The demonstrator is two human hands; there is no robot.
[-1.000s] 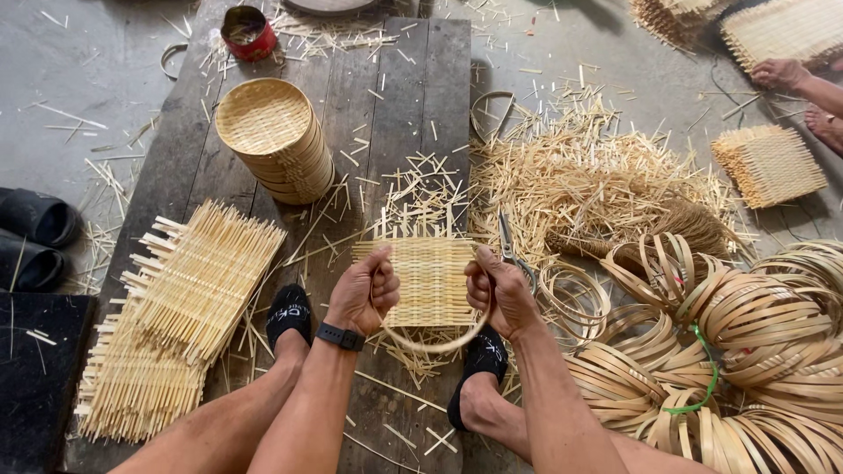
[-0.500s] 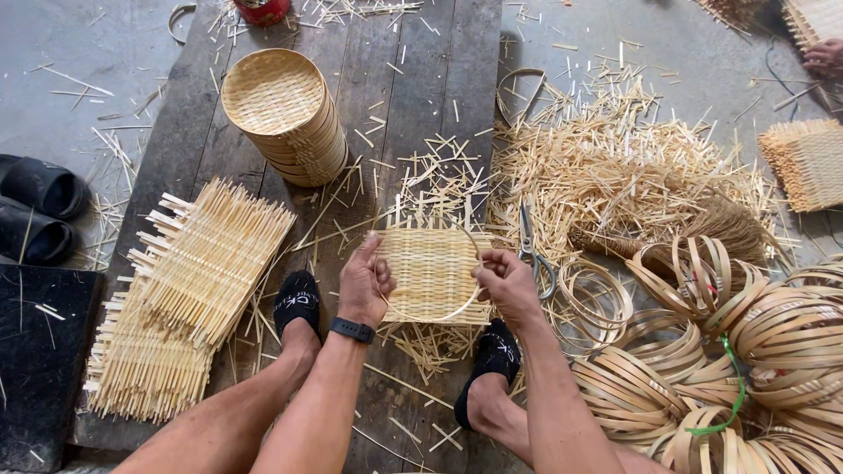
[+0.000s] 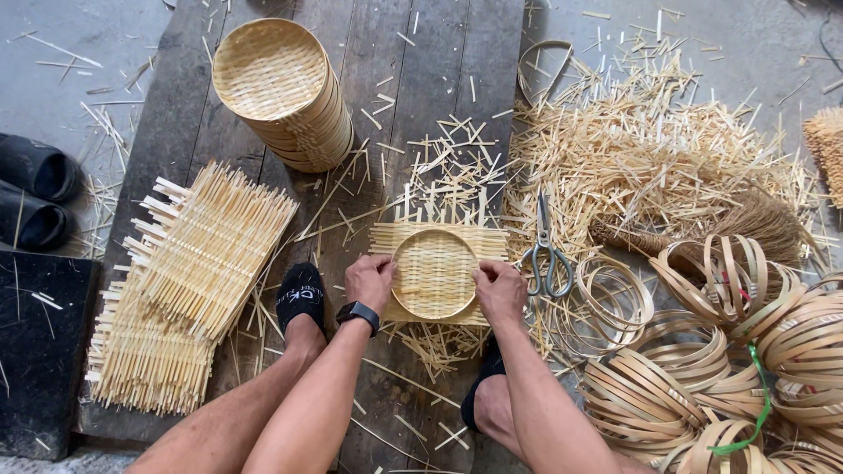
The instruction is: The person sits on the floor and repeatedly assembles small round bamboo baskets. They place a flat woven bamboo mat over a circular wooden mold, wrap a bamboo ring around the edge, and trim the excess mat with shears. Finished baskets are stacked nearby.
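Both hands (image 3: 435,285) on woven mat (image 3: 436,272)

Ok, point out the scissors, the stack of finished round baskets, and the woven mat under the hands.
scissors (image 3: 546,260), head view, on the pivot above the handle loops.
stack of round baskets (image 3: 270,68), head view, on the top basket's woven bottom.
woven mat (image 3: 434,274), head view, on the weave inside the round hoop.

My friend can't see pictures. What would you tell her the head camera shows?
Two bare hands, left hand and right hand, press a round bamboo hoop onto a square woven bamboo mat on dark wooden planks. Metal scissors lie right; a stack of round woven trays stands behind.
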